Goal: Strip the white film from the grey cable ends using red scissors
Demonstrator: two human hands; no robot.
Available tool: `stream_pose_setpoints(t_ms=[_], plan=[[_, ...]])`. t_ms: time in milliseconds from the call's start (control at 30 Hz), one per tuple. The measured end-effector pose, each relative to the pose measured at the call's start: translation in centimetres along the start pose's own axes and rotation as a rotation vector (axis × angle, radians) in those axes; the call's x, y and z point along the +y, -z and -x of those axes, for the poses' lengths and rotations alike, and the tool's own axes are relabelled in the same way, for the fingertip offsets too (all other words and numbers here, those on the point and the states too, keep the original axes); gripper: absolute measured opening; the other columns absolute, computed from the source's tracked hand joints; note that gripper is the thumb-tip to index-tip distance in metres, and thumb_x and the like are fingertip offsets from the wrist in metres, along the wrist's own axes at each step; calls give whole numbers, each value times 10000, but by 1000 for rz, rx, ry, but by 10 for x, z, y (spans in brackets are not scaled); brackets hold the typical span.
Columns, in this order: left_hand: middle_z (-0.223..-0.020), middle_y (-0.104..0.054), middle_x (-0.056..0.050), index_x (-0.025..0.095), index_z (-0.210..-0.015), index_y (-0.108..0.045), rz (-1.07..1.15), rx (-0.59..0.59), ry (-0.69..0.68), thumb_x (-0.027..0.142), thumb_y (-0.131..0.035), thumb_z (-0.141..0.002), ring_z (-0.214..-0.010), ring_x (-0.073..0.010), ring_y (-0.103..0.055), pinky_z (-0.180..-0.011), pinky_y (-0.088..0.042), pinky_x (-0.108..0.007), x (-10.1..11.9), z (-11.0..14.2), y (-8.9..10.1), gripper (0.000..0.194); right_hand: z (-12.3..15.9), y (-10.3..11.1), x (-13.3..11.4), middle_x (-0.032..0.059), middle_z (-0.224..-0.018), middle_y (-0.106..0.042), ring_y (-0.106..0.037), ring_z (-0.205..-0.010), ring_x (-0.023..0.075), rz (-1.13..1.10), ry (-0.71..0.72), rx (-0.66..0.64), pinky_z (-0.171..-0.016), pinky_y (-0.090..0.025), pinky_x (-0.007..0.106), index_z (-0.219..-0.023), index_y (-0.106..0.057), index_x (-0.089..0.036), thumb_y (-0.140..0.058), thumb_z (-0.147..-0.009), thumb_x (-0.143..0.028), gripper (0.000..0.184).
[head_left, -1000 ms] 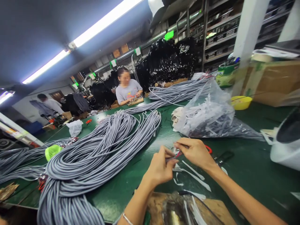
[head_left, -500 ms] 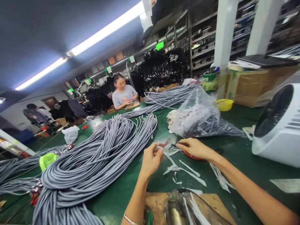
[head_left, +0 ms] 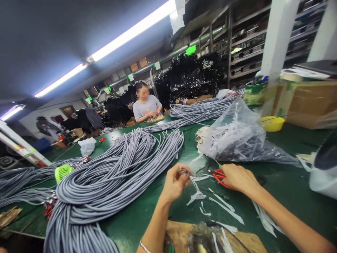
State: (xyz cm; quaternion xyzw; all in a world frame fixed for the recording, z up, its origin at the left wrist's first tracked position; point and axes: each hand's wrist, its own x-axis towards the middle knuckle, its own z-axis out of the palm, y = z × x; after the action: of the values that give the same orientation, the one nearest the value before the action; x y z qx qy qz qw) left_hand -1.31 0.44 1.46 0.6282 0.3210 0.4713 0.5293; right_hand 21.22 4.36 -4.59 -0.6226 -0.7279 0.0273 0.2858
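Right over the smooth, glossy green surface (head_left: 147,196), the left hand (head_left: 177,181) pinches a small wire end (head_left: 186,173) between thumb and fingertips, its exact form too blurred to tell. The right hand (head_left: 238,179) grips red-handled scissors (head_left: 222,178), the loops against its fingers and the tip toward the left hand. Thin, ragged white strips (head_left: 226,209) lie limp below and between the hands. To the left spreads a thick looped bundle of ribbed-looking grey cables (head_left: 86,196), round and flexible, ends fanned out. Beyond the right hand slumps a crinkled, translucent plastic bag (head_left: 234,135) full of pale scraps, near a shallow yellow bowl (head_left: 272,124). Nearest the camera sits a worn, rough-edged wooden board (head_left: 244,240).
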Motion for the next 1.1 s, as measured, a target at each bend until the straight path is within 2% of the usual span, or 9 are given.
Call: stream_pose_setpoints(t_ms=[167,267,400,533,700,767,867,1000,1100], plan=[[-633,-502,14,159,-569,-443,24,68,-157,622,-691,-667,-440,-36,-320,-445,-281,-201,-2,2,-2,535,1,16,-18,26,-586,-623,-577,-519,165,-169,121,-42,-503,-434,267,-614,-591,-217,-504,-687,-199,116],[-615,-482,3,161,-499,-415,-46,67,-247,622,-651,-711,-468,-63,-375,-484,-325,-225,-1,4,-1,560,7,23,-39,7,-615,-598,-552,-560,147,-432,202,-26,-536,-469,253,-643,-568,-215,-515,-767,-337,183],[-557,-474,-15,173,-461,-455,-245,88,-296,538,-568,-806,-594,-146,-502,-586,-388,-265,-3,6,-3,515,17,32,-67,-8,-619,-579,-531,-569,146,-854,73,18,-533,-480,262,-642,-517,-217,-717,-597,-587,423],[-569,-530,-25,177,-493,-529,-411,-26,-280,315,-476,-843,-582,-141,-504,-596,-397,-259,-8,9,-12,380,20,31,-82,25,-653,-633,-582,-610,170,-1159,-33,-1,-612,-520,299,-630,-472,-225,-783,-494,-613,515],[-582,-542,-39,187,-457,-527,-420,-65,-301,273,-456,-821,-618,-151,-532,-595,-416,-260,-3,17,-24,381,14,22,-65,-39,-532,-514,-497,-480,128,-1155,-251,255,-489,-467,269,-634,-479,-231,-783,-468,-624,525],[-564,-538,-41,189,-442,-497,-371,-39,-293,313,-469,-828,-625,-157,-540,-602,-426,-265,0,18,-24,406,11,28,-55,-37,-545,-527,-494,-476,126,-1156,-259,277,-492,-470,274,-622,-464,-236,-779,-455,-642,540],[-562,-519,-32,184,-450,-448,-287,-45,-265,358,-548,-780,-574,-141,-517,-565,-414,-254,0,16,-21,386,12,40,-53,16,-624,-627,-587,-584,176,-1182,-188,156,-595,-521,313,-576,-468,-230,-794,-434,-641,543],[-538,-462,1,186,-470,-394,-265,-120,-273,223,-569,-698,-515,-109,-425,-534,-359,-240,-7,13,-19,290,21,43,-72,55,-683,-667,-632,-675,215,-1245,-45,-130,-656,-538,337,-612,-577,-204,-804,-486,-597,471],[-556,-436,3,185,-485,-404,-311,-117,-302,126,-518,-628,-588,-133,-462,-572,-359,-248,-12,14,-22,192,26,38,-85,-1,-571,-580,-549,-528,147,-1239,-82,-55,-539,-501,281,-585,-564,-197,-793,-510,-593,463]])
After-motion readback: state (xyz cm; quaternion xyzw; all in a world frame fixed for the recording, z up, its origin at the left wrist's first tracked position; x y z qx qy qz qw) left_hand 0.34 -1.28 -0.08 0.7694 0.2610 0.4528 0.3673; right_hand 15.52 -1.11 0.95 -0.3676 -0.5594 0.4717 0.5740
